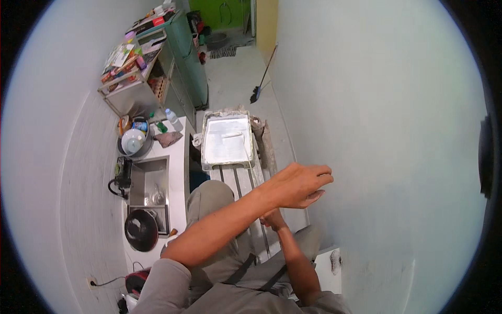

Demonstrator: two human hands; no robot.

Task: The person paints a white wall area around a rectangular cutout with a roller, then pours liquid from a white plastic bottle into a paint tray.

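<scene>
My left hand [302, 184] reaches across to the right, in front of the pale wall [376, 117]. Its fingers are loosely bent and apart, with nothing seen in them; whether the fingertips touch the wall I cannot tell. Under that forearm is my right hand [273, 219], low near my right knee. The fingers there look curled, but the forearm hides part of the hand and anything it may hold. Ahead of my knees, a paint tray [227, 151] coated with white paint rests on a slatted bench [231, 176]. A small paint roller [232, 135] lies inside it, its thin rod pointing back towards me.
Along the left runs a counter with a steel sink [151, 176], a dark wok [141, 230], a bowl [133, 141] and a plastic bottle [173, 119]. Farther off stand a cluttered cabinet [127, 92] and a green refrigerator [192, 62]. A broom [257, 92] leans on the right wall.
</scene>
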